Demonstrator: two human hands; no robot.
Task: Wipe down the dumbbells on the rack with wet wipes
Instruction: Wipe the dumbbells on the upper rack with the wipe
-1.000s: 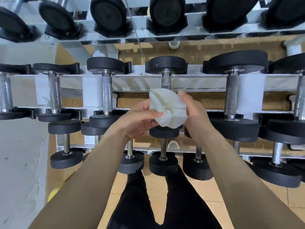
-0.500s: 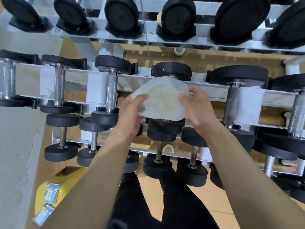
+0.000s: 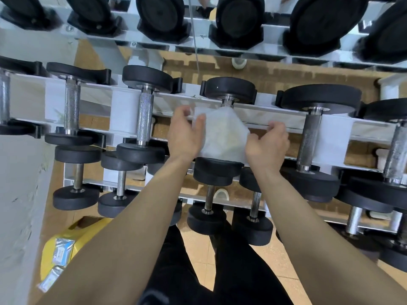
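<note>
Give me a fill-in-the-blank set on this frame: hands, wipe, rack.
1. Both hands hold a spread ____ wet wipe.
2. The wipe covers the handle of a dumbbell on the ____ tier of the rack.
3. The left hand grips the wipe's ____ edge, the right hand the other.
4. A ____ bag sits on the floor at lower left.

Answers: white; middle; left; yellow

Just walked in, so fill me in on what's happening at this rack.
A person is cleaning dumbbells. The left hand and right hand hold a white wet wipe spread open between them, over the handle of a dumbbell on the middle tier of the rack. The wipe hides most of that handle, so I cannot tell whether it touches the metal. A yellow bag with small packets sits on the floor at the left.
</note>
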